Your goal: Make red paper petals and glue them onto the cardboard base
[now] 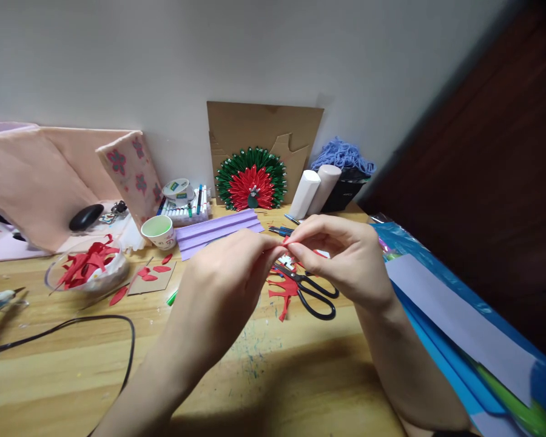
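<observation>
head view: the only view, looking down over the bench [300, 376]
left hand [227, 276]: raised above the bench, thumb and forefinger closed together on the red piece [286, 241]
right hand [346, 258]: mirrored, fingertips pinched on the same red piece, touching the tips of the left hand
red piece, where: in the air between both hands, above the scissors [313, 292], near the bench middle
red piece, visibility: mostly hidden by fingertips, only a sliver showing, shape unreadable
red piece, material: probably thin paper or craft sheet, same red as the red cut-outs [283, 290] below
weight: judged near nothing
stiffness: judged limp, easy to crease, easy to tear at narrow parts
slip: likely low, matte by the look; small size the real risk, easy to lose among scraps
grip point: best at opposite edges with a light fingertip pinch, as now; a hard squeeze likely leaves a fold
under the hands: black-handled scissors lying flat on the red cut-outs
behind the hands: purple folded paper [218, 230], green cup [158, 231], marker set [184, 210]
back wall: red and green fan craft [251, 180] against cardboard [264, 127], two white rolls [315, 191], blue yarn [343, 155]
far left of the bench: clear bowl [54, 280] of red scraps, black cable [95, 325]
far right of the bench: blue and lilac sheets [441, 315], well apart from the pinch
</observation>
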### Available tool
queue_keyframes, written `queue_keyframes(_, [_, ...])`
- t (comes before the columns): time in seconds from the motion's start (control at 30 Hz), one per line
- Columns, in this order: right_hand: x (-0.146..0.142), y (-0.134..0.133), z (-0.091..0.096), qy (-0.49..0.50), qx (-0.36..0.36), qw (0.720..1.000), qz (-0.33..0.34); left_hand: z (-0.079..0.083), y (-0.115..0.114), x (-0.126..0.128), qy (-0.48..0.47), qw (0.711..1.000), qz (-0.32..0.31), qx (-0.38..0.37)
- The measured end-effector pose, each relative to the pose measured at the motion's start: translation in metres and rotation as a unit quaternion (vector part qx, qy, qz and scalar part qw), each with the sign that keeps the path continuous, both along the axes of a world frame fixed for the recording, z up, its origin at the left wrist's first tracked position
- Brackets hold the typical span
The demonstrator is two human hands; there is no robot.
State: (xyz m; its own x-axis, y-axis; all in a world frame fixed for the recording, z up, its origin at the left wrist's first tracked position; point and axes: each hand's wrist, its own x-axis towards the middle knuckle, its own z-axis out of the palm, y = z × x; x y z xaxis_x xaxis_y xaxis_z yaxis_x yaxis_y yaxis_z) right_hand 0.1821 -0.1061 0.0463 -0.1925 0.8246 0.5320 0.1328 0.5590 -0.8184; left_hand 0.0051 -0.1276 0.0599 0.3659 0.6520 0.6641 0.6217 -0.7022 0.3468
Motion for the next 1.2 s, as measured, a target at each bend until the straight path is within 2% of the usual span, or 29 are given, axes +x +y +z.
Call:
queue_keyframes(0.13, [-0.001, -0.005, 0.003, 0.0, 0.04, 0.999, -0.023, 0.003, -0.003, 0.0, -0.022, 0.999, -0.012, -0.021])
queue_keyframes(0.27, [-0.001, -0.008, 0.006, -0.006, 0.046, 0.998, -0.048, 0.007, -0.006, 0.0, -0.058, 0.997, -0.015, -0.054])
queue_keyframes(0.5, [0.001, -0.008, 0.007, 0.011, -0.021, 1.0, -0.009, 0.008, 0.002, -0.006, -0.123, 0.974, -0.077, -0.175])
queue_keyframes(0.6, [0.0, -0.006, 0.005, 0.048, -0.071, 0.996, 0.027, 0.007, 0.004, -0.008, -0.123, 0.969, -0.092, -0.193])
queue_keyframes(0.73, [-0.003, -0.003, 0.0, 0.102, -0.113, 0.985, 0.079, 0.007, 0.003, -0.006, -0.123, 0.974, -0.112, -0.152])
queue_keyframes(0.97, [-0.004, -0.002, 0.0, 0.095, -0.117, 0.983, 0.105, 0.001, 0.009, -0.007, -0.075, 0.991, -0.106, 0.031])
queue_keyframes(1.2, [-0.007, -0.004, 0.003, 0.097, -0.107, 0.988, 0.056, -0.001, 0.011, -0.008, -0.07, 0.991, -0.104, 0.054])
